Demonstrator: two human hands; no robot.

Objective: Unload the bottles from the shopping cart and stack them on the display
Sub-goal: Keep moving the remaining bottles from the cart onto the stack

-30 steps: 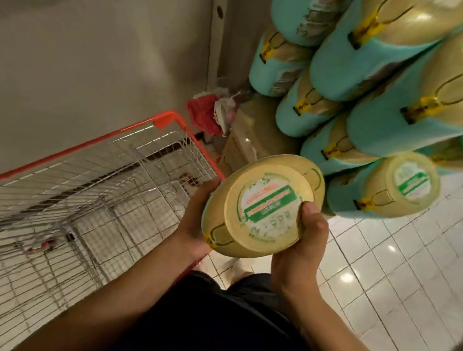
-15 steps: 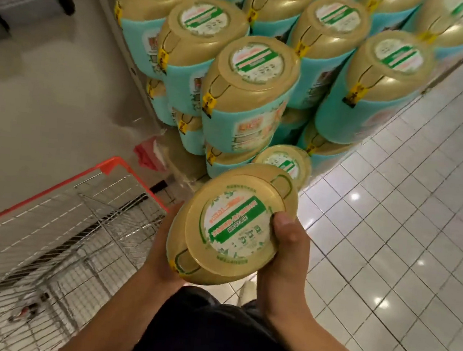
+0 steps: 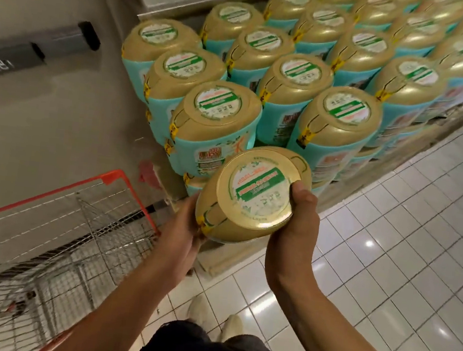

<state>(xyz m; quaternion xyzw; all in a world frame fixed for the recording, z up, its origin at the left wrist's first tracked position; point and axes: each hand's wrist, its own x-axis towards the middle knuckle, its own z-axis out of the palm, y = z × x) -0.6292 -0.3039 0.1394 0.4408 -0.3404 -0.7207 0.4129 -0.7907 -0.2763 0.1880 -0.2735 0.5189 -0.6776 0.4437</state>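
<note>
Head view: I am looking down past both forearms at a stack of goods, with a cart on my left.
Bottle [image 3: 254,195]: I see it lifted in the air between the two hands, tilted, its round gold top with the green and white sticker turned up at the camera. It hangs just in front of the lower front corner of the stack, and I cannot tell if it touches the one behind it.
Left hand [image 3: 182,227]: it cups the bottle's left side from below. The fingers run under the bottle and are mostly hidden from me.
Right hand [image 3: 295,225]: it grips the bottle's right side, thumb curled over the edge of the gold top.
Display [image 3: 216,122]: rows of the same bottles, gold tops and teal labels, stand packed side by side in more than one layer against the wall [image 3: 43,132].
Shopping cart [image 3: 51,195]: wire basket with a red rim, lower left, just beside the display's left corner and well below the bottle.
Floor [image 3: 386,263]: glossy white tiles to the right, with light spots on them.
Wall fitting [image 3: 64,40]: a grey bar, upper left.
Shoes [image 3: 201,312]: pale toes near the bottom, under dark trousers [image 3: 206,350].
</note>
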